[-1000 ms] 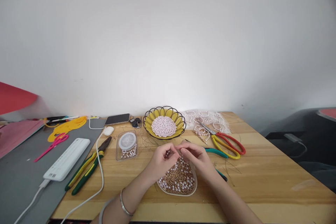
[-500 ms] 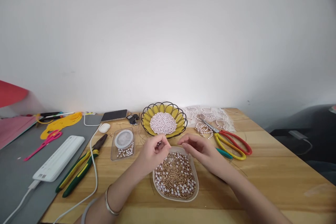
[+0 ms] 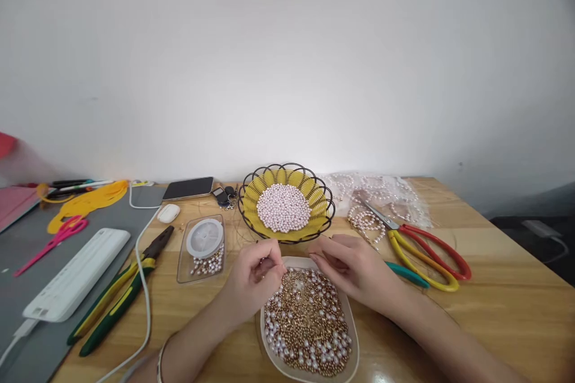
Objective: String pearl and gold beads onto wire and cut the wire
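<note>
Both hands hover over the far end of a white tray [image 3: 354, 341] filled with gold and pearly beads [image 3: 309, 323]. At its far left corner, my left hand [image 3: 258, 278] is closed in a pinch, thumb against forefinger; whatever lies between them is too small to make out. Opposite it, my right hand [image 3: 348, 266] also has thumb and fingertips pressed together, and what they hold is hidden. A small gap separates the two hands. Just behind them stands a yellow basket with a black wire rim [image 3: 321, 215], holding pale pink beads [image 3: 284, 208].
Left are a clear box [image 3: 182, 263] with a spool [image 3: 205, 238], pliers [image 3: 121, 293], a white cable [image 3: 147, 299], a power bank [image 3: 78, 275], pink scissors [image 3: 51, 245] and a phone [image 3: 187, 188]. Right lie bead strands [image 3: 366, 224], red-and-yellow-handled scissors [image 3: 417, 248] and a teal handle [image 3: 408, 274].
The camera view has moved closer, so the tray and basket look larger. Both hands stay pinched over the tray's far end, with slight shifts of the fingers.
</note>
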Available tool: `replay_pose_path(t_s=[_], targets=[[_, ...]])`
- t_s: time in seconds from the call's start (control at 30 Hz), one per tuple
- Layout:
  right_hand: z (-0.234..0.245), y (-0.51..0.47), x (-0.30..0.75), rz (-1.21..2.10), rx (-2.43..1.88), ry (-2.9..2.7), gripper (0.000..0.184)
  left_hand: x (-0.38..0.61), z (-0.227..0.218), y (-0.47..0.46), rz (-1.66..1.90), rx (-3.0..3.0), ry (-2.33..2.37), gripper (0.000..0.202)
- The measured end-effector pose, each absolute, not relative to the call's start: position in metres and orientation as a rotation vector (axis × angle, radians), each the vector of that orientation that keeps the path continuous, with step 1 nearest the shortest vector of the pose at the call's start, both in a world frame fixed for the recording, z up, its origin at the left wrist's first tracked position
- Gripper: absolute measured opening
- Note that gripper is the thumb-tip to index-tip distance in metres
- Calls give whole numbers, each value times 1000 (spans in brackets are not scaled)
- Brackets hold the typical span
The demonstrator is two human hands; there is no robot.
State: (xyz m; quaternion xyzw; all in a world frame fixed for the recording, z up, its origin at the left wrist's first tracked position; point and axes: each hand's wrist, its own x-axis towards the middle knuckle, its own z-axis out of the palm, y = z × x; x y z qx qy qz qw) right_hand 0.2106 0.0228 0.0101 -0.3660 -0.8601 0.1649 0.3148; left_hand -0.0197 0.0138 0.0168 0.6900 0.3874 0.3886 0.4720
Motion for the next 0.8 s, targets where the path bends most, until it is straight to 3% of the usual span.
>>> replay_pose_path(t_s=[0.57,0.8], targets=[[3,16,204,540,-905,-2448,27,-20,12,3,1050,1605,775,23],[4,14,201,398,-846,-2526,25,-21,6,3,1036,1503,786,22]])
